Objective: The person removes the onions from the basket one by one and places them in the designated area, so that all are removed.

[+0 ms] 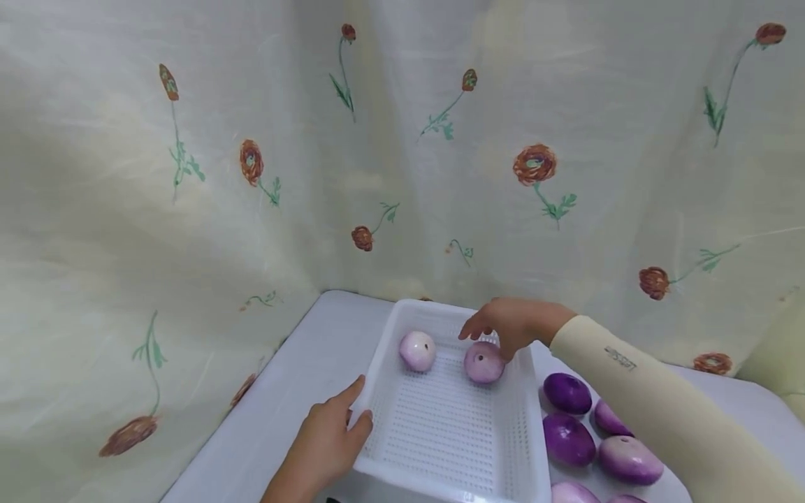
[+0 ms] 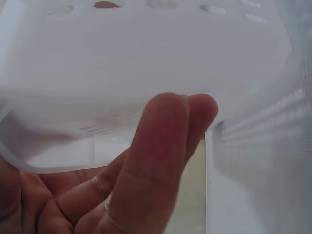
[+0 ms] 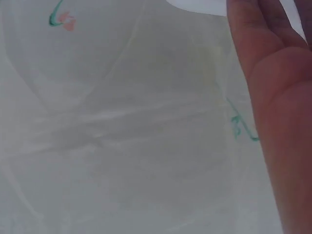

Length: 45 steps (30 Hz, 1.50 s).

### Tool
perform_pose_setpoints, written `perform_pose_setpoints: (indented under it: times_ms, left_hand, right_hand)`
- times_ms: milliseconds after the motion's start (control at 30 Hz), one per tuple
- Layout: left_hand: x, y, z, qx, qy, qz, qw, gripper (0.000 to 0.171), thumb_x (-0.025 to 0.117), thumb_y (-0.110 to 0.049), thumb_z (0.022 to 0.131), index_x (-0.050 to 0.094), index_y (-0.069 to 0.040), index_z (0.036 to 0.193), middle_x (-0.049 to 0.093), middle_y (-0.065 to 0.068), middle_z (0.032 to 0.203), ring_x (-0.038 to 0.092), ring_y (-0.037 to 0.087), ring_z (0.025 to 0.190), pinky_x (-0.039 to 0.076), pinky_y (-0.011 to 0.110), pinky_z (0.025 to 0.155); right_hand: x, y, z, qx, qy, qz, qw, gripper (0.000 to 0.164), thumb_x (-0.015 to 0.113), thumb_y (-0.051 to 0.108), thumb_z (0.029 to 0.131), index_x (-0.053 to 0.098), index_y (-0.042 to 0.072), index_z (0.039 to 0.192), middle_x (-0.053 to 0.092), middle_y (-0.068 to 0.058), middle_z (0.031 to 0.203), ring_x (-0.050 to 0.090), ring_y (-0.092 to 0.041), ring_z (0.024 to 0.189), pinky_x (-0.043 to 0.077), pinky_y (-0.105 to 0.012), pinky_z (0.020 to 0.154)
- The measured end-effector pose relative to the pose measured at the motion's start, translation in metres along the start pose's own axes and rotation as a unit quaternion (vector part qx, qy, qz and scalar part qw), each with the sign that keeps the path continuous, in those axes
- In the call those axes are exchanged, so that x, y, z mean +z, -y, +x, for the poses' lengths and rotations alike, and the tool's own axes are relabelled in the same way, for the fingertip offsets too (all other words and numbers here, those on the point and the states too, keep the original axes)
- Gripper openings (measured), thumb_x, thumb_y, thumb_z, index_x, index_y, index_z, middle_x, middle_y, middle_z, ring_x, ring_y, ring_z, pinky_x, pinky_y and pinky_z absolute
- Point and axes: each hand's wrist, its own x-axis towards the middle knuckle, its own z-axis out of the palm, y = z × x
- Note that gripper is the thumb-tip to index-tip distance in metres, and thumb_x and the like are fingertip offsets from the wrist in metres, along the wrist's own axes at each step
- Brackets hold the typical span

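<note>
A white plastic basket [image 1: 434,426] with slotted walls stands on the table, holding two peeled onions. One pale onion [image 1: 418,351] sits near its back left; a pinker onion [image 1: 484,362] lies near the right wall. My left hand [image 1: 330,433] grips the basket's left rim. From the left wrist, its fingers [image 2: 158,146] show close up against the white basket wall [image 2: 146,53]. My right hand [image 1: 509,325] reaches over the back right rim, fingers spread above the pinker onion and thumb right at its side. The right wrist view catches only part of this hand [image 3: 280,83].
Several purple onions [image 1: 568,440] lie on the table to the right of the basket, partly beneath the right forearm. A flowered curtain [image 1: 402,175] hangs behind and to the left of the white table [image 1: 302,356].
</note>
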Motion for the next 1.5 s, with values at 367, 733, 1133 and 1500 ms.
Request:
perform_pose_setpoints:
  times_ms: [367, 733, 1133, 1500]
  left_hand:
    - [-0.001, -0.001, -0.006, 0.006, 0.015, 0.007, 0.9998, 0.058, 0.065, -0.02, 0.103, 0.051, -0.001, 0.155, 0.039, -0.01, 0.054, 0.03, 0.003, 0.047, 0.03, 0.024, 0.04]
    - [0.002, -0.002, -0.004, 0.003, 0.017, 0.008, 0.9998, 0.058, 0.065, -0.021, 0.102, 0.05, -0.001, 0.155, 0.04, -0.01, 0.055, 0.031, 0.003, 0.047, 0.032, 0.025, 0.042]
    - [-0.001, -0.005, -0.004, 0.003, 0.014, 0.009, 0.9999, 0.059, 0.066, -0.021, 0.102, 0.05, -0.001, 0.156, 0.049, -0.007, 0.06, 0.044, 0.007, 0.051, 0.043, 0.029, 0.047]
    - [-0.003, -0.003, 0.0, -0.01, 0.01, 0.009, 0.9999, 0.058, 0.065, -0.021, 0.103, 0.05, -0.001, 0.156, 0.042, -0.01, 0.056, 0.034, 0.004, 0.048, 0.036, 0.026, 0.042]
  right_hand:
    - [0.023, 0.008, 0.002, 0.025, 0.02, -0.063, 0.998, 0.073, 0.088, -0.006, 0.071, 0.072, 0.023, 0.136, 0.072, 0.008, 0.119, 0.066, -0.015, 0.103, 0.055, -0.032, 0.084]
    - [0.032, 0.005, 0.01, 0.028, 0.034, -0.061, 0.997, 0.081, 0.102, 0.01, 0.056, 0.073, 0.018, 0.132, 0.07, 0.012, 0.124, 0.062, -0.015, 0.116, 0.05, -0.038, 0.102]
    - [0.028, -0.006, 0.014, 0.014, 0.0, 0.007, 1.0, 0.074, 0.103, 0.014, 0.056, 0.07, 0.03, 0.121, 0.065, 0.02, 0.11, 0.06, -0.006, 0.099, 0.052, -0.033, 0.09]
    - [0.017, -0.001, 0.002, -0.028, -0.064, 0.119, 0.99, 0.073, 0.103, 0.024, 0.063, 0.068, 0.023, 0.127, 0.066, 0.009, 0.116, 0.07, -0.014, 0.09, 0.057, -0.036, 0.083]
